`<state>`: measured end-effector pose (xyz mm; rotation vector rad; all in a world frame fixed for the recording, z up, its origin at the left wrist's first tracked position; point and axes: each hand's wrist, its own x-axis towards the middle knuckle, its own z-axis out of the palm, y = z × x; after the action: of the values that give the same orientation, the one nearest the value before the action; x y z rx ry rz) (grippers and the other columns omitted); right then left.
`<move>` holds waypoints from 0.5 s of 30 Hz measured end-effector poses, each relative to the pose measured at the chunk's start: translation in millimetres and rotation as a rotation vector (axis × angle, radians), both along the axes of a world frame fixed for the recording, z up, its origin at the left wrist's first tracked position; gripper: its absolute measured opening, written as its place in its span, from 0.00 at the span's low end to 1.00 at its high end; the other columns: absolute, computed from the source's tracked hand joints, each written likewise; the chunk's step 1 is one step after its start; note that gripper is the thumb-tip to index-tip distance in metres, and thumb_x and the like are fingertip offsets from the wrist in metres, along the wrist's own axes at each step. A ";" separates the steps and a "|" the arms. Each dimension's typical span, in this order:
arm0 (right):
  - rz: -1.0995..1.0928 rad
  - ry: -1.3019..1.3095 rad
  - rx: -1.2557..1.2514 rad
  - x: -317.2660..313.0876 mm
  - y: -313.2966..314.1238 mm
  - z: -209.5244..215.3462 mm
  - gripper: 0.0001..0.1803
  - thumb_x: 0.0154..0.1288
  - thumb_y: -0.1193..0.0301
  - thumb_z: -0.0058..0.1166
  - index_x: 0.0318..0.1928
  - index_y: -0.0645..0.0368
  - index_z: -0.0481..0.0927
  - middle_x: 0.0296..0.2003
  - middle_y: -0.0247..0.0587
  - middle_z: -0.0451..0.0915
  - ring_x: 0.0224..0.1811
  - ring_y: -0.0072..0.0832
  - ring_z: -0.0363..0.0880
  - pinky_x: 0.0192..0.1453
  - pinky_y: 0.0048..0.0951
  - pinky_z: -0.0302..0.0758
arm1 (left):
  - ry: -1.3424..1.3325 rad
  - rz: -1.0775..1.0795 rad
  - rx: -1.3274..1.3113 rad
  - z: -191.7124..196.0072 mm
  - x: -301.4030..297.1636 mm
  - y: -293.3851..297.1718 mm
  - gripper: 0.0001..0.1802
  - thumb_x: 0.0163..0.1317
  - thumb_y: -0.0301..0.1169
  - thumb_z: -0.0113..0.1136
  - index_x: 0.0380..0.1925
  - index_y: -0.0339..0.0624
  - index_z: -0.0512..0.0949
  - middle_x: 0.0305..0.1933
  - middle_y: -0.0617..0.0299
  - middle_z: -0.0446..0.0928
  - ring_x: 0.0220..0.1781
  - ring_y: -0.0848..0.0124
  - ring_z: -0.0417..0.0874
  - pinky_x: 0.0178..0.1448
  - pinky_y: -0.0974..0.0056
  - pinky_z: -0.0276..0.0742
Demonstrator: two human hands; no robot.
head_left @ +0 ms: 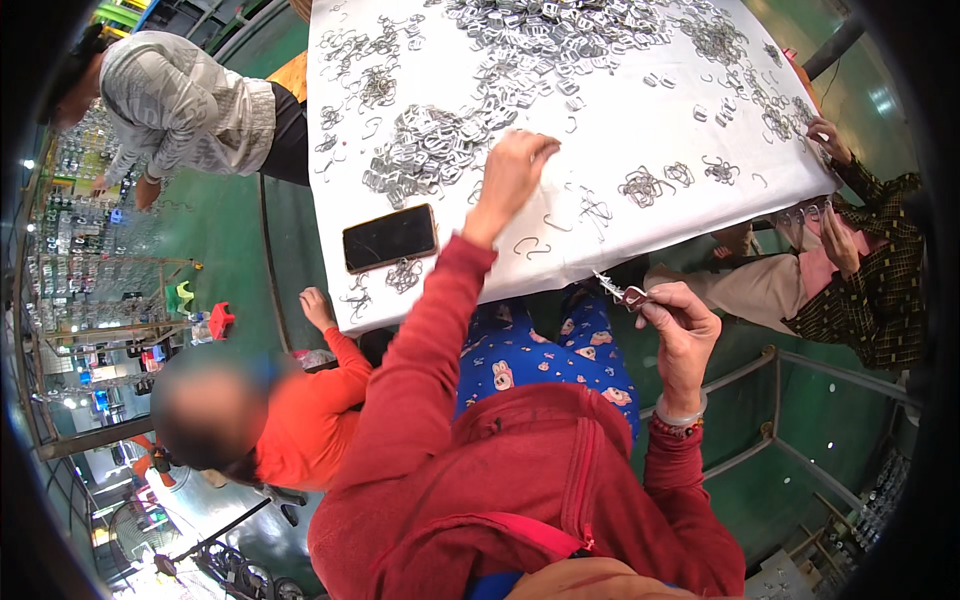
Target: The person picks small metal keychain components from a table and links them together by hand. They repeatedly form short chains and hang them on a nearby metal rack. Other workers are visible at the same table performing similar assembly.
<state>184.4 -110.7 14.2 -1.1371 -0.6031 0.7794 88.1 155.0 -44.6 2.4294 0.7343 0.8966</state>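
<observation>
My left hand [512,182] reaches over the white-covered table [560,240], its fingertips pinched together; whatever they hold, if anything, is too small to make out. Just past it lies a heap of silvery metal buckle-like pieces [430,145]. Several thin curved wire hooks [532,246] are scattered below that hand. Off the table's near edge, my right hand [682,335] pinches a small dark-red piece [633,297] between thumb and fingers. A jagged silvery strip [607,284] sticks out from this piece toward the table.
A black phone [390,238] rests near the table's left corner. Small clumps of wire hooks [640,187] lie to the right. A co-worker in orange [305,425] sits at my left, another person [860,270] at the right edge. Metal rails [775,395] stand at lower right.
</observation>
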 end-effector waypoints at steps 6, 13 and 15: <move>0.015 -0.004 0.021 5.8 2.7 0.8 0.08 0.52 0.91 0.55 0.34 0.71 0.79 0.33 0.44 0.78 0.30 0.23 0.76 0.34 0.21 0.76 | 0.514 -0.139 0.245 -31.5 30.1 61.6 0.05 0.54 0.28 0.58 0.30 0.39 0.78 0.35 0.58 0.75 0.45 0.61 0.75 0.44 0.58 0.75; -0.011 -0.074 -0.074 4.6 -4.2 0.0 0.06 0.54 0.88 0.54 0.33 0.72 0.79 0.31 0.40 0.78 0.28 0.21 0.75 0.34 0.20 0.73 | 0.134 -0.108 0.093 0.7 15.0 14.2 0.05 0.57 0.25 0.57 0.33 0.36 0.78 0.32 0.56 0.78 0.37 0.65 0.80 0.41 0.64 0.76; -0.027 -0.061 -0.108 2.9 -7.1 -4.5 0.06 0.56 0.87 0.53 0.35 0.71 0.79 0.30 0.40 0.79 0.28 0.21 0.75 0.34 0.19 0.72 | 0.006 -0.143 -0.255 20.6 3.7 -28.0 0.07 0.58 0.26 0.58 0.35 0.35 0.78 0.30 0.57 0.80 0.33 0.70 0.80 0.40 0.67 0.75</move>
<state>187.3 -117.8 9.7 -1.2693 -0.6013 0.7639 91.8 126.9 -23.9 2.2279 0.6265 0.6959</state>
